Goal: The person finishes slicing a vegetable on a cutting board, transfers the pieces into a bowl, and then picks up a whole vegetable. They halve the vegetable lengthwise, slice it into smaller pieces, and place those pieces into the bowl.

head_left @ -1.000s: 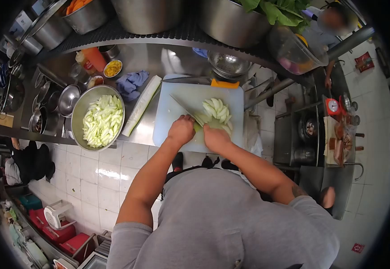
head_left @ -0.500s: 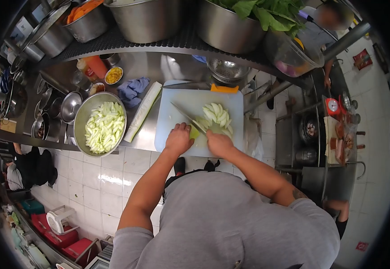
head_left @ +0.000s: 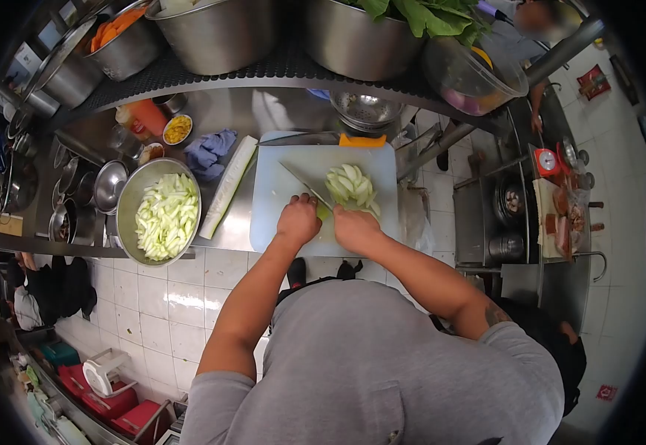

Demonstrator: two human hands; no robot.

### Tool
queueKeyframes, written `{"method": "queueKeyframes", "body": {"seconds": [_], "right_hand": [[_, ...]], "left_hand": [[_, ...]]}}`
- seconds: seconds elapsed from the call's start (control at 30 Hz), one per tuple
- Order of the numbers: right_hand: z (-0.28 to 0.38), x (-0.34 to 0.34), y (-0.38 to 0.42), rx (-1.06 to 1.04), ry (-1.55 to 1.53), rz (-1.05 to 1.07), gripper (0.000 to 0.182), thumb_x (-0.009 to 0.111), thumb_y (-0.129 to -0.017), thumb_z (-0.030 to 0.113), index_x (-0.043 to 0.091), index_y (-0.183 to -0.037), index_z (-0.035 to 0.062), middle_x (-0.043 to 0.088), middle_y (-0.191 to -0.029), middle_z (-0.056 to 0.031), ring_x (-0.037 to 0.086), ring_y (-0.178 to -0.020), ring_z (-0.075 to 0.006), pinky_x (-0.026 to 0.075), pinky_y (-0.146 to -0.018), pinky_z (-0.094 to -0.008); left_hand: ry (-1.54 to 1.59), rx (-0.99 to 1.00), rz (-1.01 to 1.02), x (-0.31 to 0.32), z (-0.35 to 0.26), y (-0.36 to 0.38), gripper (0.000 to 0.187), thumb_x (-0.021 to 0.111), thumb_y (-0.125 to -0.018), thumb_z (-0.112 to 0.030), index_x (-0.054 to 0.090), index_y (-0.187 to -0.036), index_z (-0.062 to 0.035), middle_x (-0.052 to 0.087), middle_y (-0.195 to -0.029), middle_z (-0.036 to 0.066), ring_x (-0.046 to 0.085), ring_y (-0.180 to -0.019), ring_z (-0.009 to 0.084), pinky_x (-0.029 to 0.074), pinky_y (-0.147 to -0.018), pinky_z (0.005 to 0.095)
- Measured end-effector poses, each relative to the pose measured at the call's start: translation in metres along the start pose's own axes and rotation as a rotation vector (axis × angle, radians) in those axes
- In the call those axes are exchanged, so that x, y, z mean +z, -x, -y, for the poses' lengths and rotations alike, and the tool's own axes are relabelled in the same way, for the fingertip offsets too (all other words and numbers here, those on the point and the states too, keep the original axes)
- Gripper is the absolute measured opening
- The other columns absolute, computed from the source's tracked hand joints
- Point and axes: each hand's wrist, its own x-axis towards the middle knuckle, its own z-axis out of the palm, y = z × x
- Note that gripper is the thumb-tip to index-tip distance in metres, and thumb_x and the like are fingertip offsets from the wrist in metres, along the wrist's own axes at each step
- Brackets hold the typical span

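My right hand [head_left: 356, 228] grips a knife [head_left: 301, 180] whose blade points up and left across the white cutting board [head_left: 269, 194]. Close beside the blade, my left hand [head_left: 299, 221] has its fingers curled down on a green vegetable piece [head_left: 324, 212], mostly hidden by the hands. Pale green slices [head_left: 351, 185] lie heaped on the board, right of the blade. Left of the board is a long, pale-faced length of vegetable with green edges [head_left: 229, 185]. Farther left, a steel bowl [head_left: 121, 222] holds many cut pale green pieces.
An orange-handled knife [head_left: 363, 140] lies along the board's far edge. A blue cloth [head_left: 210, 153] and a small bowl of yellow bits [head_left: 178, 129] sit beyond the long vegetable. Large pots [head_left: 364, 44] stand on the shelf [head_left: 226, 80] above. Another person in dark clothes [head_left: 553, 348] is behind my right side.
The knife and my right hand have shifted slightly against the vegetable piece, with my left hand still on it. The view has moved a little. More of the person behind my right side shows.
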Motion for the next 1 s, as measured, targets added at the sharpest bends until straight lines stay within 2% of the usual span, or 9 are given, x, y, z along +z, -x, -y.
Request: {"method": "queueKeyframes", "body": {"seconds": [0.07,0.17,0.37,0.47,0.57,0.67,0.77,0.9,1.0], "right_hand": [[0.008,-0.014,0.011,0.013,0.000,0.067,0.024,0.046,-0.088,0.009,0.055,-0.106,-0.0037,0.070,-0.087,-0.0264,0.070,-0.083,-0.0419,0.055,-0.074,-0.0509],[-0.003,0.013,0.012,0.035,-0.003,0.060,0.024,0.046,-0.088,0.009,0.054,-0.108,-0.0037,0.070,-0.089,-0.0269,0.070,-0.085,-0.0417,0.055,-0.075,-0.0511],[0.008,-0.012,0.018,0.021,0.054,0.114,0.023,0.046,-0.089,0.010,0.053,-0.107,-0.0028,0.070,-0.089,-0.0262,0.070,-0.085,-0.0417,0.054,-0.076,-0.0516],[-0.007,0.028,0.004,0.048,-0.030,0.041,0.023,0.046,-0.089,0.010,0.053,-0.107,-0.0028,0.070,-0.088,-0.0257,0.070,-0.084,-0.0418,0.054,-0.075,-0.0514],[0.006,-0.003,0.009,0.020,0.020,0.084,0.025,0.046,-0.089,0.010,0.053,-0.109,-0.0031,0.070,-0.090,-0.0260,0.070,-0.086,-0.0420,0.054,-0.075,-0.0515],[0.001,0.017,0.013,0.080,-0.024,0.098,0.023,0.046,-0.089,0.009,0.053,-0.108,-0.0025,0.070,-0.090,-0.0261,0.070,-0.085,-0.0419,0.054,-0.075,-0.0519],[0.000,0.019,0.006,0.021,0.003,0.038,0.023,0.046,-0.089,0.009,0.052,-0.107,-0.0023,0.070,-0.090,-0.0264,0.070,-0.086,-0.0415,0.054,-0.076,-0.0527],[0.006,0.011,0.018,0.064,0.012,0.107,0.022,0.045,-0.089,0.009,0.052,-0.106,-0.0025,0.070,-0.089,-0.0260,0.070,-0.086,-0.0410,0.054,-0.076,-0.0525],[-0.005,0.021,0.004,-0.020,-0.025,0.006,0.026,0.049,-0.085,0.006,0.050,-0.109,-0.0054,0.069,-0.086,-0.0273,0.069,-0.081,-0.0437,0.053,-0.073,-0.0528]], "left_hand": [[0.003,0.010,-0.030,0.001,0.003,0.000,0.037,0.067,-0.076,-0.014,0.064,-0.109,0.0020,0.064,-0.110,0.018,0.062,-0.104,0.0342,0.055,-0.088,0.0429],[0.011,0.052,-0.048,-0.002,0.004,-0.001,0.035,0.066,-0.076,-0.012,0.065,-0.108,0.0020,0.065,-0.109,0.018,0.062,-0.104,0.0342,0.054,-0.090,0.0421],[-0.001,0.058,-0.023,-0.004,0.005,-0.001,0.037,0.066,-0.075,-0.012,0.065,-0.109,0.0020,0.065,-0.111,0.018,0.062,-0.104,0.0338,0.054,-0.090,0.0413],[0.013,0.059,-0.018,-0.006,0.005,-0.001,0.036,0.066,-0.076,-0.012,0.065,-0.109,0.0020,0.065,-0.111,0.018,0.062,-0.103,0.0334,0.054,-0.090,0.0412],[0.019,0.075,-0.033,-0.002,0.005,0.008,0.034,0.066,-0.077,-0.012,0.065,-0.108,0.0019,0.065,-0.111,0.017,0.062,-0.103,0.0332,0.054,-0.090,0.0407],[-0.006,0.061,-0.041,-0.002,0.007,0.000,0.034,0.066,-0.077,-0.013,0.065,-0.108,0.0019,0.065,-0.109,0.017,0.063,-0.103,0.0334,0.054,-0.090,0.0403],[0.001,0.070,-0.069,0.001,0.010,0.004,0.033,0.066,-0.078,-0.013,0.065,-0.106,0.0022,0.066,-0.107,0.018,0.063,-0.102,0.0333,0.055,-0.089,0.0400],[-0.011,0.097,-0.069,0.000,0.011,0.004,0.031,0.066,-0.077,-0.013,0.065,-0.104,0.0029,0.066,-0.106,0.018,0.063,-0.102,0.0330,0.055,-0.088,0.0396],[-0.004,0.097,-0.072,-0.004,0.010,0.002,0.030,0.065,-0.077,-0.012,0.066,-0.103,0.0029,0.066,-0.106,0.018,0.064,-0.101,0.0331,0.055,-0.088,0.0396]]}}
